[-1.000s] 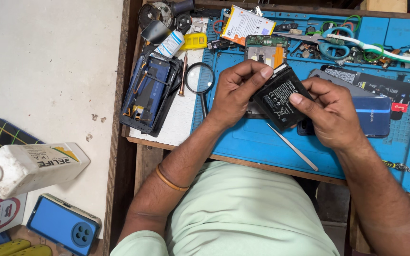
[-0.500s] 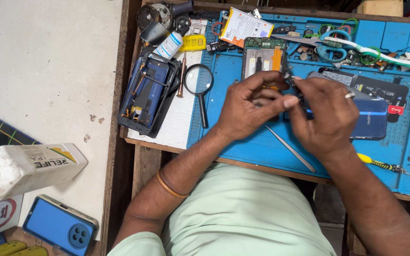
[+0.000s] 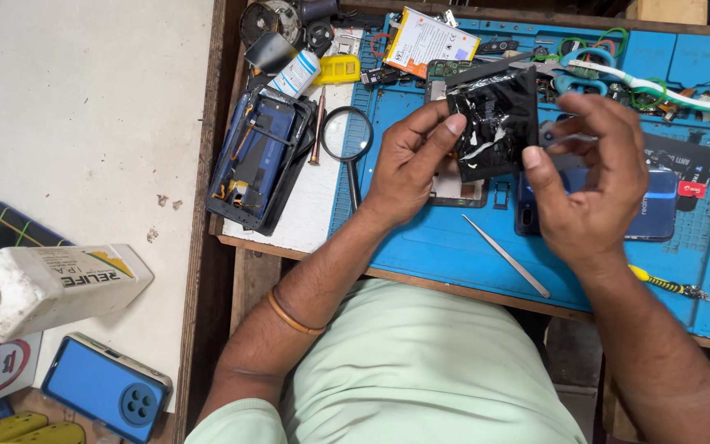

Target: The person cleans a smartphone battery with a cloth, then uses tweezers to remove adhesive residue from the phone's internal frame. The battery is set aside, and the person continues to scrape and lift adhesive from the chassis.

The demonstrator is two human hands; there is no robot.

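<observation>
Head view: both hands now hold a black phone battery [image 3: 493, 122] raised above the blue repair mat [image 3: 421, 238].
Since a moment ago it has lifted clear, upper centre; left hand [image 3: 408, 168] and right hand [image 3: 593, 189] fingertips pinch its opposite edges, adhesive side showing.

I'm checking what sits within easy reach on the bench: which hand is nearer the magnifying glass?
Left. The left hand is just right of the magnifying glass, almost beside its lens. The right hand is farther right, beyond the black battery both hands hold.
</observation>
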